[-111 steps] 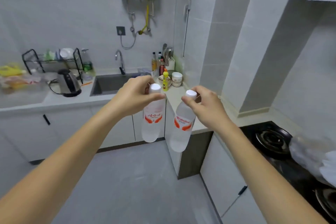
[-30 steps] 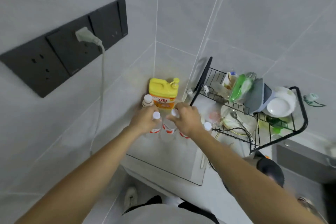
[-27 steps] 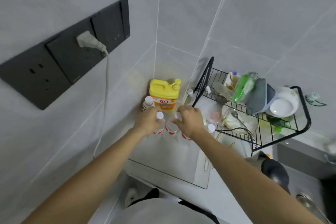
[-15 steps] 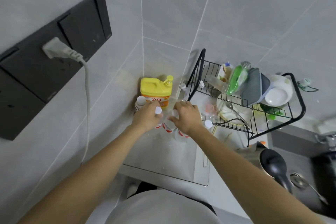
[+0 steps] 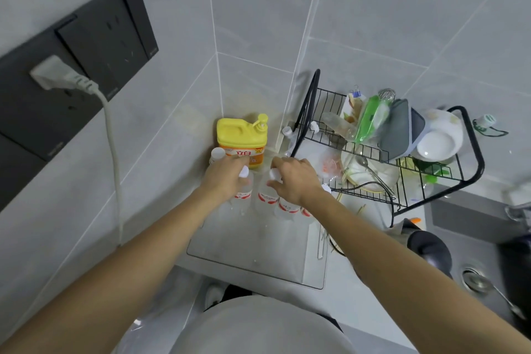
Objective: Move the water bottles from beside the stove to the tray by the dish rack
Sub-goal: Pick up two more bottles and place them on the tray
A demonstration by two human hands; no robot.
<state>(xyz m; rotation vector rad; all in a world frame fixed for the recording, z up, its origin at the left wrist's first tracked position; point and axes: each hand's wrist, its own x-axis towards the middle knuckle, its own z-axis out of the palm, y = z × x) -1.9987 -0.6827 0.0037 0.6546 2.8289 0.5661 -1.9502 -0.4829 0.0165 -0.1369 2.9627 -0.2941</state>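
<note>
Two water bottles (image 5: 243, 191) and (image 5: 265, 195) are shown upright, long axes vertical, at the far end of the clear tray (image 5: 253, 250), directly beneath the fingers. The left hand (image 5: 225, 178) is closed on one white cap, the right hand (image 5: 296, 179) on the other; more bottles appear to stand under the right wrist. Red labels are illegible. A yellow detergent jug (image 5: 241, 139) marked "立白" stands behind; the dish rack (image 5: 402, 158) lies just right.

Yellow detergent jug (image 5: 240, 139) in corner, plug (image 5: 54, 75) in blk socket panel (image 5: 94, 49)
</note>
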